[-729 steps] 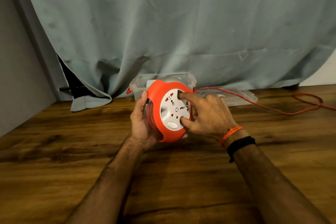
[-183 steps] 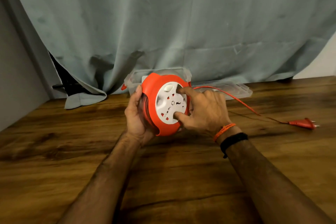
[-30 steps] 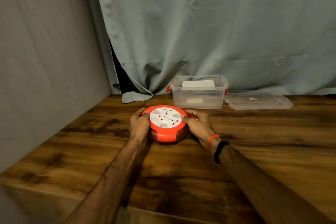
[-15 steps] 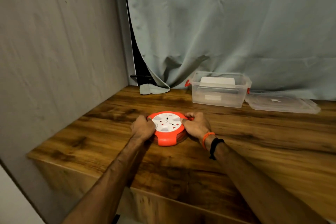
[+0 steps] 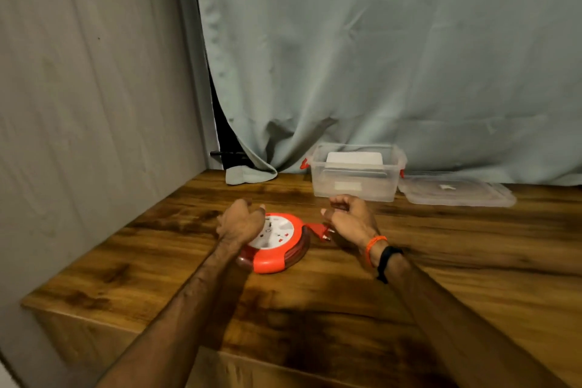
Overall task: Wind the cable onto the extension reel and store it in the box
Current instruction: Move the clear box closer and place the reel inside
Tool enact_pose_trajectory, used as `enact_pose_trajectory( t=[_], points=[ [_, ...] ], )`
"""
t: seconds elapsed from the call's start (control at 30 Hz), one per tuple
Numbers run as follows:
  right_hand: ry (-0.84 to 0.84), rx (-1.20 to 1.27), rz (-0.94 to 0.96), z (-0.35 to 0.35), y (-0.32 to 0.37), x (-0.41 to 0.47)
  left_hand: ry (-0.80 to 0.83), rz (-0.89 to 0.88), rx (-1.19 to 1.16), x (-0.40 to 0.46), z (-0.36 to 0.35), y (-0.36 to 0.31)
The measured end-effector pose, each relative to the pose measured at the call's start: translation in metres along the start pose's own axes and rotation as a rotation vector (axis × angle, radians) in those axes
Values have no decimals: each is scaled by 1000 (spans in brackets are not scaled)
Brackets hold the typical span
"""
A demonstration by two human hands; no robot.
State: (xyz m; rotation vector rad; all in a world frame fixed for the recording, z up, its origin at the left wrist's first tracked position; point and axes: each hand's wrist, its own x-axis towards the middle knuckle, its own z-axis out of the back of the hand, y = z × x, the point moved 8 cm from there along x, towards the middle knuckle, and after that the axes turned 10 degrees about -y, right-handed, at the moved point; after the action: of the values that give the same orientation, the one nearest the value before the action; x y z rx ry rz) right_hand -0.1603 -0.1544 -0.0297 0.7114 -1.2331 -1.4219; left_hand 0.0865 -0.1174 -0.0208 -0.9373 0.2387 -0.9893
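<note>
The orange extension reel (image 5: 277, 246) lies flat on the wooden table, white socket face up, with its cable wound inside. Its orange plug (image 5: 321, 231) sticks out on the right side. My left hand (image 5: 241, 222) hovers over the reel's left edge, fingers loosely curled and holding nothing. My right hand (image 5: 351, 217) hangs just right of the plug, fingers relaxed, apart from the reel. The clear plastic box (image 5: 354, 178) with red clips stands open behind, near the curtain.
The box's clear lid (image 5: 456, 194) lies flat to the right of the box. A grey-green curtain (image 5: 378, 57) hangs along the table's back edge, and a wall (image 5: 94, 104) closes the left side. The table's front edge (image 5: 157, 327) runs close below my forearms.
Both hands have let go of the reel and lifted slightly apart from it. The reel stays flat on the table and its plug now shows. The camera has shifted left and back.
</note>
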Motion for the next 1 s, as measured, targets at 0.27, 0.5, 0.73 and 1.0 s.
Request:
enact_pose_trajectory(
  t=[0.27, 0.5, 0.73, 1.0],
  points=[
    [-189, -35, 32, 87, 16, 50, 108, -92, -214, 9, -44, -79],
    [-366, -133, 53, 127, 6, 103, 139, -32, -326, 53, -99, -114],
    [-327, -112, -110, 126, -25, 167, 154, 116, -355, 107, -150, -120],
    [-179, 139, -252, 98, -52, 214, 254, 285, -541, 144, -199, -119]
  ],
)
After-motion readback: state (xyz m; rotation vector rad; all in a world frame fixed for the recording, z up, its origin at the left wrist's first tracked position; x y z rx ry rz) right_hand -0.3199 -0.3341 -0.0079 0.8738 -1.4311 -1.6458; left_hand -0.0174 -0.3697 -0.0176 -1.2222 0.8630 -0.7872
